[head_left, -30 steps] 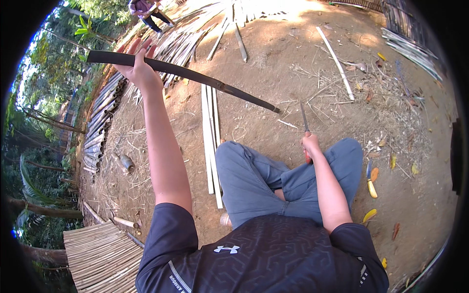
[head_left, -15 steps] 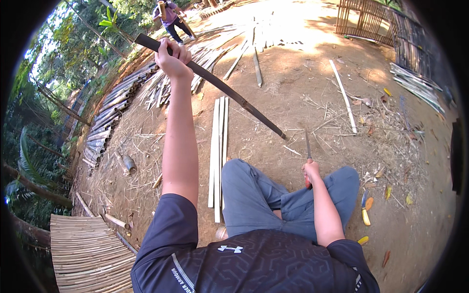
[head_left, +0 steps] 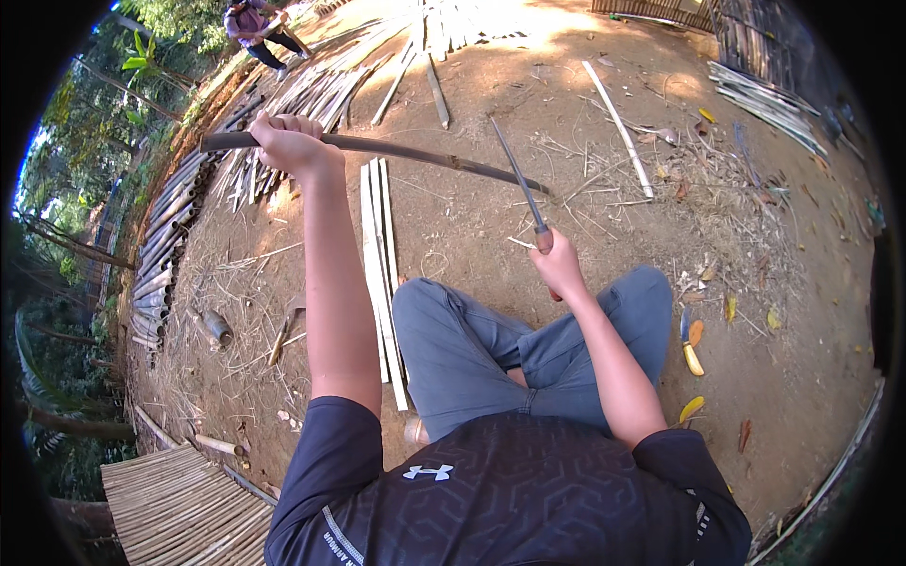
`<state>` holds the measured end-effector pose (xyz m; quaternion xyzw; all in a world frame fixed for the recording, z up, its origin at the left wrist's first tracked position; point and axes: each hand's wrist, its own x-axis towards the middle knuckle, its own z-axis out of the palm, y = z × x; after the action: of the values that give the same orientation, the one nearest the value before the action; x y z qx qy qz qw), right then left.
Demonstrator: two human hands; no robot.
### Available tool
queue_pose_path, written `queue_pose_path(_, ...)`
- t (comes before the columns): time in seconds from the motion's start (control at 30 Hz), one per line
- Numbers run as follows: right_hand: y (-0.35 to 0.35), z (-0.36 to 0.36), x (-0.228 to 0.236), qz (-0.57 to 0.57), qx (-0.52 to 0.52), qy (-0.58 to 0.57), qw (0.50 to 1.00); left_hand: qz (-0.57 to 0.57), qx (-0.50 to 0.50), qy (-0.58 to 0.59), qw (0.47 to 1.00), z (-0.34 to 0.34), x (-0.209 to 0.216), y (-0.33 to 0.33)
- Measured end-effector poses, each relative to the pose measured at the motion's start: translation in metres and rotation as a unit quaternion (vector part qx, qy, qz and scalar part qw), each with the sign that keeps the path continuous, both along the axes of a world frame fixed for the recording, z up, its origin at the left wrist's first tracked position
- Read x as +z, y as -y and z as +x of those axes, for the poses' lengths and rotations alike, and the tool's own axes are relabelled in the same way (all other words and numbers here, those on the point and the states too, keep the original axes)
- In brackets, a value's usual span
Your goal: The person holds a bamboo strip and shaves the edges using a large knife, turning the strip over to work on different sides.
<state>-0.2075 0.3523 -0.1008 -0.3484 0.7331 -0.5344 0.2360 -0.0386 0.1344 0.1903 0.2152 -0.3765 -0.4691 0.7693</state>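
Note:
My left hand (head_left: 294, 146) is closed round one end of a long dark bamboo strip (head_left: 406, 149), held out at the upper left and nearly level. The strip's other end reaches to the right, in front of my knees. In my closed right hand (head_left: 559, 266) is a long narrow-bladed knife (head_left: 517, 176) with a reddish-brown handle, its blade pointing up and away. The blade crosses the strip near its right end; whether the two touch I cannot tell. Beside my left knee several pale split bamboo strips (head_left: 378, 255) lie on the ground.
A yellow-handled knife (head_left: 691, 351) lies right of my right knee. Bamboo poles (head_left: 170, 250) are lined up at the left, with split strips (head_left: 311, 104) beyond. A slatted bamboo platform (head_left: 179, 509) stands lower left. A person (head_left: 260, 28) is at the far left.
The bamboo strip has swung from a steep slant to nearly level. My right hand has lifted the knife forward from my lap, so its blade now crosses the strip. The view has shifted.

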Motion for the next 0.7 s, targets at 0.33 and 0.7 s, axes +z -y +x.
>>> queue_pose_path(0.33,0.034,0.081,0.073,0.102,0.124,-0.138,0.977,0.036,0.099,-0.037,0.994,0.049,-0.049,-0.019)
queue_pose_path(0.7,0.042,0.083,0.055,0.164,0.133,-0.16,0.964,0.124,0.187,-0.068,0.972,0.078,-0.076,-0.031)
